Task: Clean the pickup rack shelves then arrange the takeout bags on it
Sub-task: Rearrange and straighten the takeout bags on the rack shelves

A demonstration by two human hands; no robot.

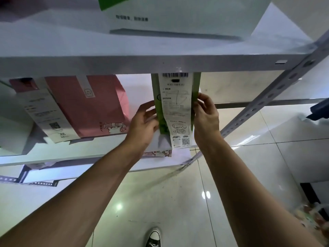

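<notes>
A narrow green and white takeout bag [161, 125] with a long printed receipt [177, 107] down its front stands on the middle shelf [99, 154] of the white metal rack. My left hand [144, 122] holds the bag's left side and my right hand [206, 114] grips its right edge, fingers curled onto the receipt. The bag's top is hidden behind the upper shelf's front rail [142, 65]. A pink bag [92, 107] with its own receipt stands on the same shelf to the left.
A white and green bag [178, 16] sits on the upper shelf. Another pink patterned bag [158, 153] peeks from a lower shelf. The perforated rack post [267, 97] slants at right. Below lie glossy floor tiles and my shoe [154, 237].
</notes>
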